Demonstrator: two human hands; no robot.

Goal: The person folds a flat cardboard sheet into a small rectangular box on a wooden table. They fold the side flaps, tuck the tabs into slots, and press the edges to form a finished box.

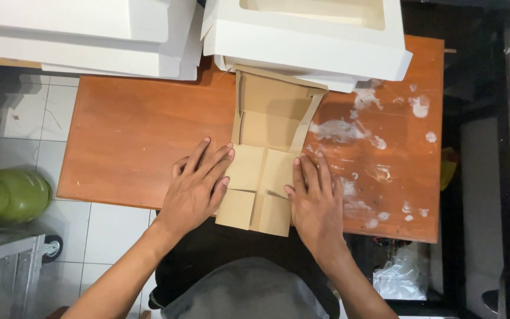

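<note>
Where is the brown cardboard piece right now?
In the head view, the brown cardboard piece lies mid-table on the wooden table, between the left hand and right hand, just below the white boxes.

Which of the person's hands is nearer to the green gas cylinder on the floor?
Left. The left hand presses the brown cardboard on the side toward the green gas cylinder; the right hand lies beyond it.

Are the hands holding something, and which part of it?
Nothing is gripped. Both hands lie flat, pressing the brown cardboard box: the left hand on its left edge, the right hand on its right edge.
</note>
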